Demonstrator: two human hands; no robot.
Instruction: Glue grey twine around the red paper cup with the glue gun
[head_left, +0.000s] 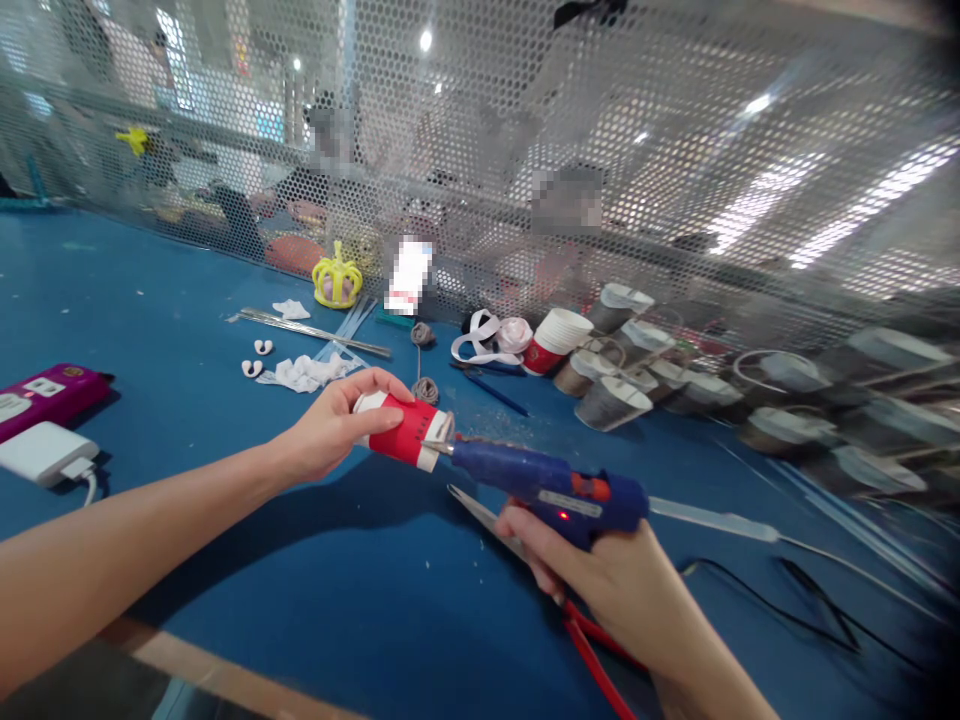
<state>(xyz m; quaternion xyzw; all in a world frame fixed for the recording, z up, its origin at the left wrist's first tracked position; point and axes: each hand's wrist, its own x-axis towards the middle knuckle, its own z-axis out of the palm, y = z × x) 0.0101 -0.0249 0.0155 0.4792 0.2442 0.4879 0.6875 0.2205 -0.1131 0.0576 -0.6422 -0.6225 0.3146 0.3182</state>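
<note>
My left hand [349, 425] is closed around a red and white paper cup [409, 432], which lies on its side in the air above the blue table. In my right hand [577, 550] is a blue hot glue gun [547, 482], its small red light lit. The gun's metal nozzle meets or nearly meets the cup's right end; I cannot tell whether they touch. A clear glue stick [712, 518] sticks out from the back of the gun. Red-handled scissors [592, 655] lie under my right hand, blades pointing up and left.
Several yarn-wrapped cups [613, 402] stand at the right, by a stack of paper cups [559, 340]. A perforated metal screen [450, 130] borders the table's back. A yellow crown-shaped piece [337, 280], crumpled white tissue [307, 373] and a purple power strip [64, 395] lie leftward.
</note>
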